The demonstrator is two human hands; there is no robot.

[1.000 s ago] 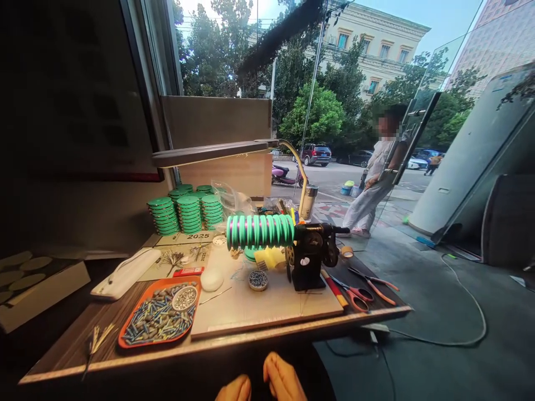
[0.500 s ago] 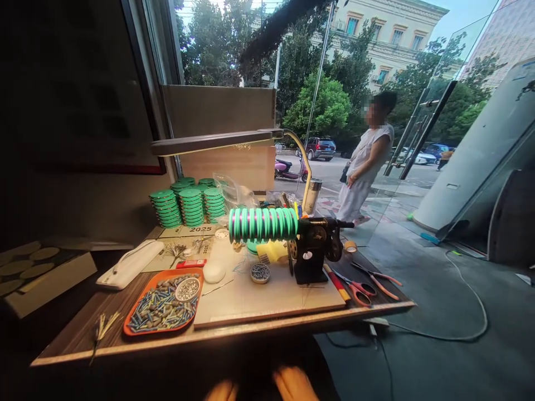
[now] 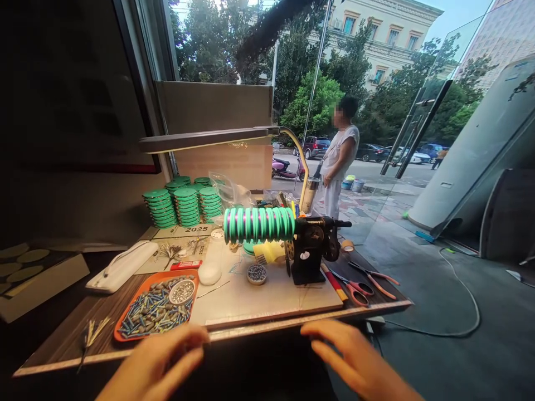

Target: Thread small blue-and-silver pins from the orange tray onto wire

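Note:
My left hand [image 3: 167,356] hovers at the table's front edge, just below the orange tray [image 3: 121,328], with thumb and fingers apart and nothing in it. My right hand [image 3: 346,353] is raised off the front edge at the right, its fingers spread and holding nothing. Beyond them lies a pale board [image 3: 276,303]. A black hand-cranked machine [image 3: 309,253] stands on it, carrying a row of green discs [image 3: 259,224]. On the board are a round tub of small grey pieces [image 3: 256,273] and a white computer mouse-shaped object [image 3: 209,273].
Green disc stacks [image 3: 157,209] stand at the back left under a lamp [image 3: 209,138]. Scissors [image 3: 357,289] and pliers [image 3: 378,278] lie at the right. A white oblong case [image 3: 121,267] lies left. A person [image 3: 340,150] stands beyond the glass.
Both my hands have risen from below the table to its front edge, opening apart. The view has shifted slightly, and the person outside has moved left.

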